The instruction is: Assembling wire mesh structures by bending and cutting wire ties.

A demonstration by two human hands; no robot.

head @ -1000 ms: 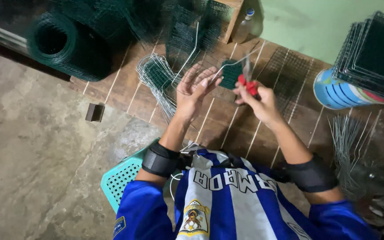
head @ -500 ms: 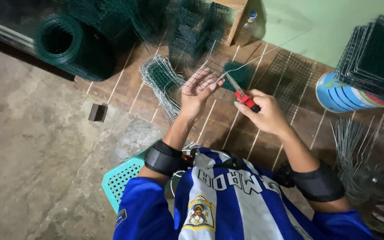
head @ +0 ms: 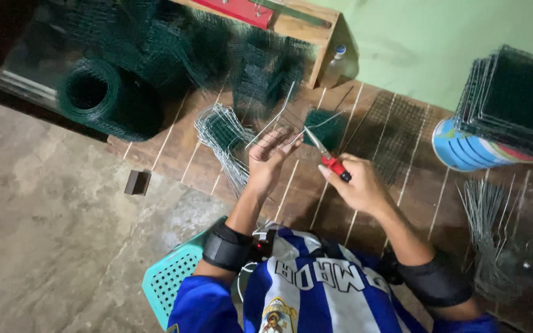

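Hands at work on wire over a wooden floor.

Right hand (head: 358, 188) is clenched round red-handled pliers (head: 328, 157), whose tip points at a bent wire (head: 279, 117); left hand (head: 268, 161), just left of the pliers, has its fingers spread open against that wire; a small green mesh piece (head: 325, 126) lies just beyond the pliers; a bundle of wire frames (head: 223, 139) lies left of them; a green mesh roll (head: 109, 98) sits far left; stacked mesh panels (head: 513, 102) rest on a blue bucket (head: 464, 151) to the right.
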